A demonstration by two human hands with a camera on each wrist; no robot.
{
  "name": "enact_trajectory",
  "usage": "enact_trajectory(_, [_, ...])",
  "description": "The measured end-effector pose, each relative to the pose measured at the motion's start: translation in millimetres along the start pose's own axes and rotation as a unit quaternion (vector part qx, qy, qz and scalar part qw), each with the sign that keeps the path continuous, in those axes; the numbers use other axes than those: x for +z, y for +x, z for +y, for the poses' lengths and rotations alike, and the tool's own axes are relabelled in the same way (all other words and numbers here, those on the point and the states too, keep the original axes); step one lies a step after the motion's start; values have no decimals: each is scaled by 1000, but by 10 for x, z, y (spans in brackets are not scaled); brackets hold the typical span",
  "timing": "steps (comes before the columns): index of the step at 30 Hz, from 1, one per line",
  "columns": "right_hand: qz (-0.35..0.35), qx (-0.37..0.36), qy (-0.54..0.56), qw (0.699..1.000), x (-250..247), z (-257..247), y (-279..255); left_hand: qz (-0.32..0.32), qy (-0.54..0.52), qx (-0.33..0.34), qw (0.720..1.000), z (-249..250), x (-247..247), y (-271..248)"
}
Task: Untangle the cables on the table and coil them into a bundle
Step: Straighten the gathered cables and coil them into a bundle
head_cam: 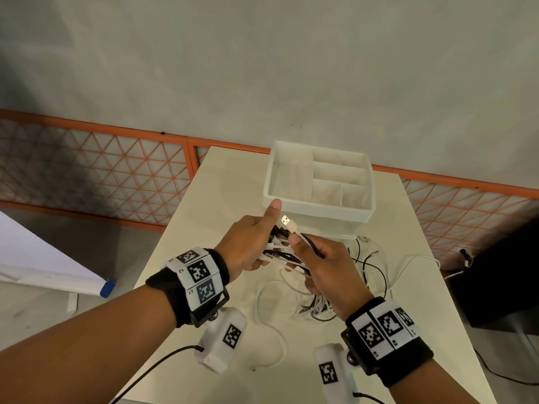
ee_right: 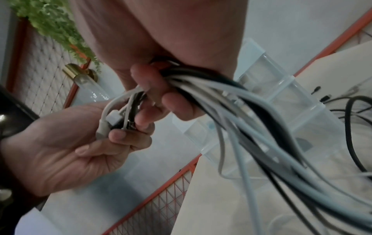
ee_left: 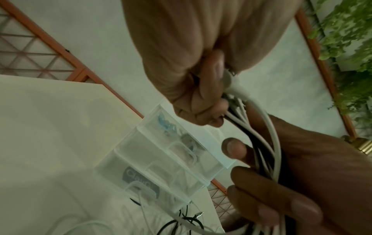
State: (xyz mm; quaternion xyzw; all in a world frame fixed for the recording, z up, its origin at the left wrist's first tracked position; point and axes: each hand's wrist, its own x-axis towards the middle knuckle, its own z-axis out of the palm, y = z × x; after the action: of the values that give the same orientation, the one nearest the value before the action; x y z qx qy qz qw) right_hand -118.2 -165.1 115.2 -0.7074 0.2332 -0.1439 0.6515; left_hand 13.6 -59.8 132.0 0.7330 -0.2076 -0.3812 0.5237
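Both hands are holding a gathered bunch of white and black cables [head_cam: 284, 253] above the pale cream desk [head_cam: 204, 228]. The left hand [head_cam: 248, 243] is curling its fingers round the plug ends, thumb pointing up, its grip closed on the bunch. The right hand [head_cam: 326, 269] is clasping the same bunch just beside it, a white USB plug [head_cam: 288, 223] sticking up between them. Loose cable loops are trailing onto the desk, near a translucent white plastic divided organiser box [head_cam: 361, 212].

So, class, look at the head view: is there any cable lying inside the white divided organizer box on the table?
No: every compartment of the organizer box shows bare white floor, while the cables are outside it.
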Motion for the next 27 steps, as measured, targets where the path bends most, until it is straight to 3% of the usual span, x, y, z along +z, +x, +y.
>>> enact_trajectory(6, [-49, -9, -107, 993, 29, 66, 36, -38, 67, 49, 996, 15, 73, -31])
enact_trajectory(11, [-53, 40, -29, 997, 51, 30, 9, 65, 113, 109, 985, -64, 97, 29])
enact_trajectory(15, [-52, 48, 15, 997, 0, 13, -5, 117, 48, 76, 989, -95, 79, 55])
enact_trajectory(17, [-63, 27, -36, 997, -2, 20, -8, 103, 10, 51, 993, -89, 73, 54])
enact_trajectory(19, [-63, 7, -88, 994, 3, 33, -5, 43, -10, 44, 998, -86, 75, 28])
enact_trajectory(22, [-29, 1, -87, 996, 13, 47, 29, -4, 24, 64, 998, -95, 81, -6])
enact_trajectory(25, [-56, 20, -39, 997, -4, 41, 35, 82, 24, 93, 992, -56, 22, 55])
enact_trajectory(27, [-70, 46, -62, 995, -58, 59, 29, 139, -30, 69, 987, -27, -109, 112])
